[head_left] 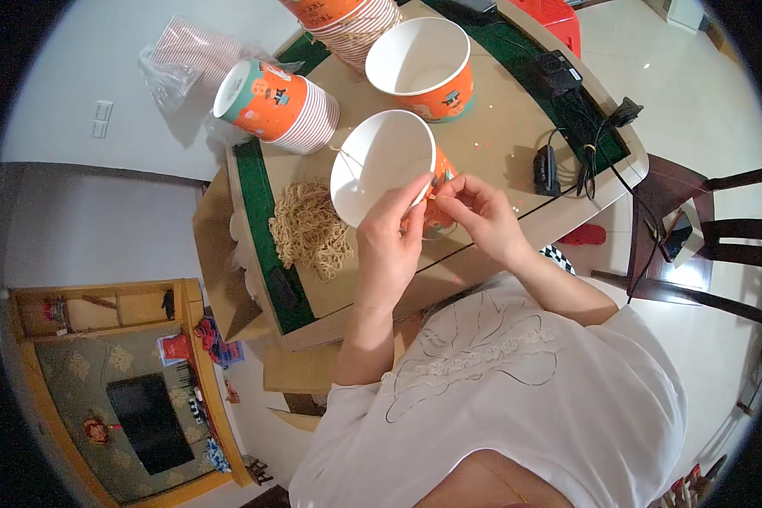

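A white-lined paper bucket (379,161) with an orange outside tilts toward me on the table. At the right of its rim my left hand (389,237) is closed, fingers pinching the wall. Right beside it, my right hand (487,222) pinches at the outer side of the same bucket; what lies between its fingertips is too small to make out. A thin beige cord (348,156) shows at the bucket's left inner rim. Left of the bucket lies a heap of tan cord loops (307,229). A second orange bucket (419,59) stands just behind.
Nested buckets (292,108) lie at the far left by a plastic-wrapped stack (196,52); another stack (347,30) is at the back. Black cables (591,152) and an adapter (557,72) sit on the right of the table (504,106). A dark chair (707,229) stands to the right.
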Motion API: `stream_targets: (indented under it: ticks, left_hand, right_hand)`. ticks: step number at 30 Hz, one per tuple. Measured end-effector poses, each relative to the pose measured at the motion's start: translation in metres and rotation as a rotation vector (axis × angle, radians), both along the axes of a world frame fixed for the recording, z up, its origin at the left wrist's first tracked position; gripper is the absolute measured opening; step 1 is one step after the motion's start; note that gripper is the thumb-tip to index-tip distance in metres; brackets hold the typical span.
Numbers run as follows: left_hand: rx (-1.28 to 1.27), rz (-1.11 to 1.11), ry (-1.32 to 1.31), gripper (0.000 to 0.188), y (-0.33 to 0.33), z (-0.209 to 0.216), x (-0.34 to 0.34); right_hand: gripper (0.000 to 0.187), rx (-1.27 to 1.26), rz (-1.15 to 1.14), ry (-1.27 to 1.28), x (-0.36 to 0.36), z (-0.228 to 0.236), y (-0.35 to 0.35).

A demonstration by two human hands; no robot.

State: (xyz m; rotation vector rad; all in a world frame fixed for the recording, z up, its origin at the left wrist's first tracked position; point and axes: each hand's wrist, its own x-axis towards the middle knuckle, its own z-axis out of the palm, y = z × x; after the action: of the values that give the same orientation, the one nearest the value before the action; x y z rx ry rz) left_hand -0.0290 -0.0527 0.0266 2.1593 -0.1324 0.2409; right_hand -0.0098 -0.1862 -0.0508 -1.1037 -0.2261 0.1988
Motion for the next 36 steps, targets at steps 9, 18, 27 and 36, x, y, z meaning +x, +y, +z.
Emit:
stream_targets:
  ticks: [9, 18, 27, 36]
  left_hand:
    - [0.263, -0.119, -0.208, 0.034, 0.003, 0.003, 0.003]
    - [0.243, -0.334, -0.327, 0.018, 0.019, -0.006, 0.008]
    - [0.262, -0.256, -0.375, 0.018, 0.015, -0.005, 0.003]
    - [0.248, -0.257, -0.396, 0.013, 0.02, -0.011, 0.003]
  right_hand:
    - [0.013, -0.026, 0.164, 0.135, 0.004, 0.0, -0.015]
    - [0.01, 0.068, 0.325, 0.139, -0.001, 0.009, -0.022]
    - [0.01, 0.083, 0.318, 0.205, -0.003, 0.011, -0.017]
    - [0.007, 0.108, 0.245, 0.045, -0.007, 0.01, -0.009]
